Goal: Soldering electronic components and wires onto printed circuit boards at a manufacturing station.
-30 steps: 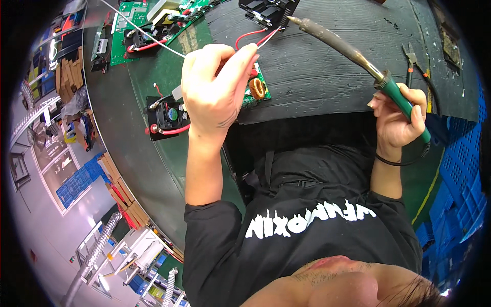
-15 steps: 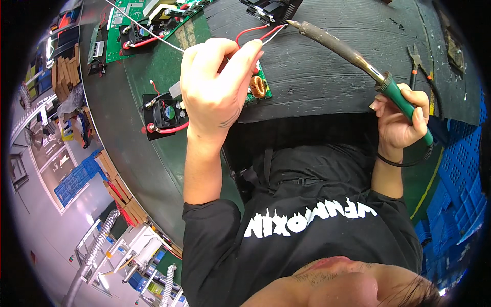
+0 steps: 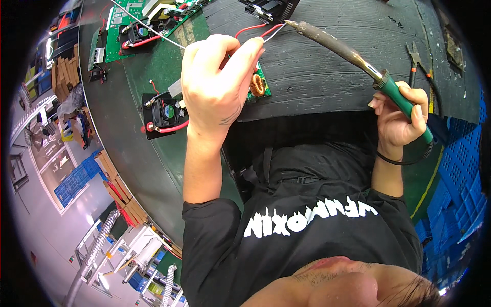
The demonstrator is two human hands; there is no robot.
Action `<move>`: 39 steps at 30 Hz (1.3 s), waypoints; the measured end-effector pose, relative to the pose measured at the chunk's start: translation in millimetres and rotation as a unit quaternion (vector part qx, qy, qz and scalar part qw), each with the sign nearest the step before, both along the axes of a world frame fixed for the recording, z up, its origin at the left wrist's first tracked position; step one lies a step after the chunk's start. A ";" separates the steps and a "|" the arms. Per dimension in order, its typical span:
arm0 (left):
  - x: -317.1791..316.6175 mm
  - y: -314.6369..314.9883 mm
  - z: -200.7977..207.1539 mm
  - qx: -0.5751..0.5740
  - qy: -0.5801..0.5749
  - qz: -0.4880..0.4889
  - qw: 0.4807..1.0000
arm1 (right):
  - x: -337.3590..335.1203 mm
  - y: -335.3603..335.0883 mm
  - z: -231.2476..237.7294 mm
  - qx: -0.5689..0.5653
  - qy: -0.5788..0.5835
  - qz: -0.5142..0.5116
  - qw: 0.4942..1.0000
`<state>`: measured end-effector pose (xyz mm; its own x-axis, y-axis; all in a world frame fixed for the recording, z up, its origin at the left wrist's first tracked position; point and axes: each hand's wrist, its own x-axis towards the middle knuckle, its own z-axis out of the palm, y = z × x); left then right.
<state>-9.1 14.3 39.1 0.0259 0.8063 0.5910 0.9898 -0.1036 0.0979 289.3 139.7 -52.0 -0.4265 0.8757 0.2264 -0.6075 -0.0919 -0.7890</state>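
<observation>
My right hand (image 3: 404, 115) is closed round the green handle of a soldering iron (image 3: 353, 56). The iron's tip points up and left, at the end of a red wire (image 3: 272, 31) beside a black slotted part (image 3: 271, 9). Between thumb and fingers, my left hand (image 3: 217, 82) pinches a thin silvery solder wire (image 3: 148, 28). One end of the solder reaches the iron's tip; the rest runs off to the upper left. Under my left hand lies a green circuit board with a copper coil (image 3: 257, 86), mostly hidden by the hand.
A black fan (image 3: 166, 112) with a thick red cable sits left of my left wrist. More green boards (image 3: 120, 36) lie at the upper left. Orange-handled cutters (image 3: 417, 61) rest on the dark mat (image 3: 317, 92) to the right. Blue crates (image 3: 460, 169) stand at far right.
My left hand has shifted very slightly, and the solder with it. The iron's tip has moved a touch to the left; both hands keep their grip.
</observation>
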 end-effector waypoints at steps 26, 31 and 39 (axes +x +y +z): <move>0.9 0.9 0.8 -0.002 0.012 0.000 1.000 | 1.2 0.9 -2.2 0.007 0.007 0.010 1.000; 1.4 -0.3 1.8 -0.006 0.012 0.007 1.000 | 1.2 1.0 -2.8 0.012 0.007 0.010 1.000; 2.0 -2.0 3.2 -0.009 0.004 0.008 1.000 | 0.4 1.8 -3.0 0.018 0.013 0.012 1.000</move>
